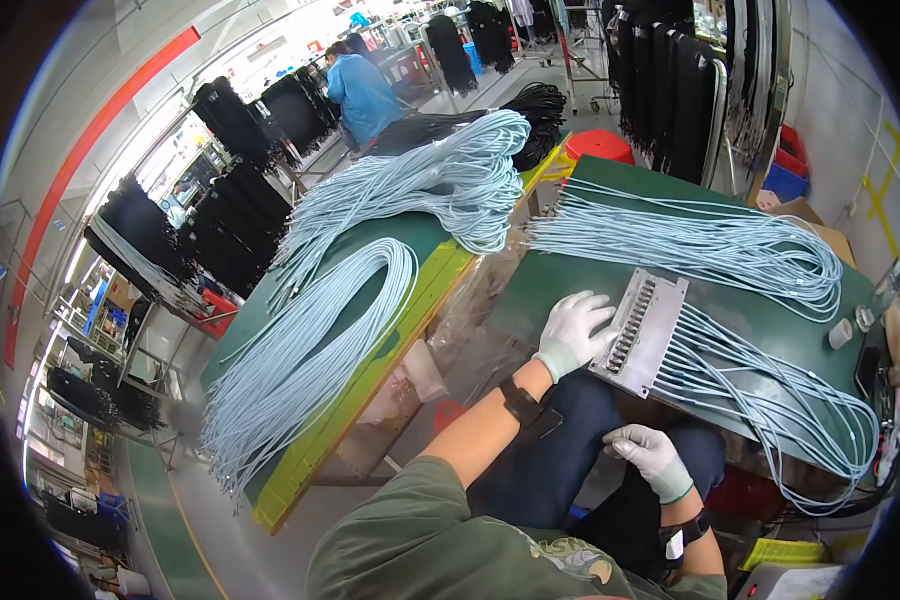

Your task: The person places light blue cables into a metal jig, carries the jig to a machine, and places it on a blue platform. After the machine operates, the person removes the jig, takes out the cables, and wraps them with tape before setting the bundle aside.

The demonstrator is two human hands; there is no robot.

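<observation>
A flat metal block fixture (638,333) lies near the front edge of the green table, with a row of slots along its middle. Light-blue cables (735,365) run out of its right side and loop round at the table's right end. My left hand (575,335), in a white glove, rests at the fixture's left edge with its fingers stretched out. Over my lap, just below the fixture, is my right hand (652,460), also gloved. Its fingers are pinched together; whatever they may hold is too small to make out.
Behind the fixture lies another bundle of light-blue cables (690,245). More bundles (315,340) cover the table on the left, which has a yellow-green edge (370,385). A red stool (598,147) stands behind. Farther off, a person in blue (360,95) is among hanging black cables.
</observation>
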